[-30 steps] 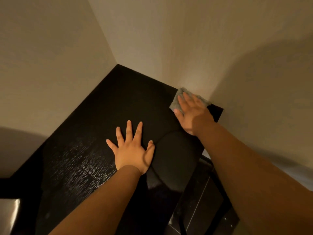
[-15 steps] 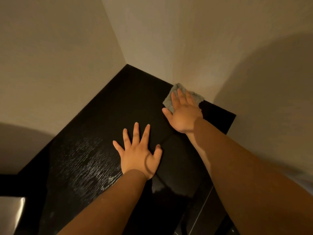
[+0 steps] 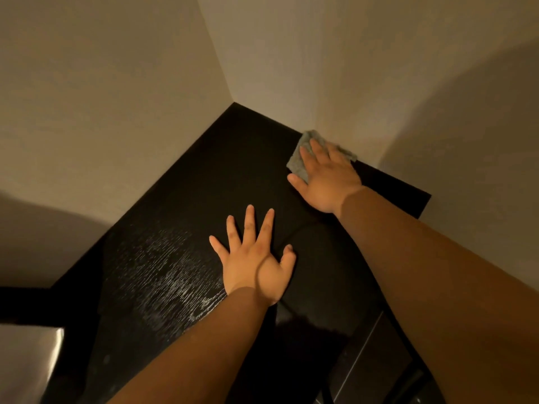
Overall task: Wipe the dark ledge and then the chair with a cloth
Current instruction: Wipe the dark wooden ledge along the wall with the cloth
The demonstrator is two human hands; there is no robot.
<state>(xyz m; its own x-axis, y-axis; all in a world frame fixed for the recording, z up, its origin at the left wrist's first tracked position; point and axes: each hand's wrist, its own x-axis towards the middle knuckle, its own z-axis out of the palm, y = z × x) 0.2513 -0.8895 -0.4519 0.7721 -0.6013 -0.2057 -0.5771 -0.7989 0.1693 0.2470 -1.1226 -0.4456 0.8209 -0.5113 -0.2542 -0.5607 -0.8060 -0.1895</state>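
At the far right of the dark ledge point(image 3: 201, 196), where it meets the wall point(image 3: 335, 68), the grey cloth point(image 3: 298, 166) lies flat on the surface, tucked against the wall's foot. The right hand point(image 3: 328, 182) rests on top of it, fingers straight and close together, palm down, thumb out to the left on the bare ledge; it presses the cloth and does not curl round it. The left hand point(image 3: 256, 265) lies nearer, in the middle of the ledge, palm flat on the wood with all fingers spread wide and nothing held. Left of that hand a patch of pale streaks point(image 3: 163, 275) follows the wood grain. The ledge runs into a corner between two beige walls at the far end. Below its near right edge show dark bars point(image 3: 364, 363); whether these are the chair cannot be told. A dull metallic surface point(image 3: 26, 363) sits at the near left.
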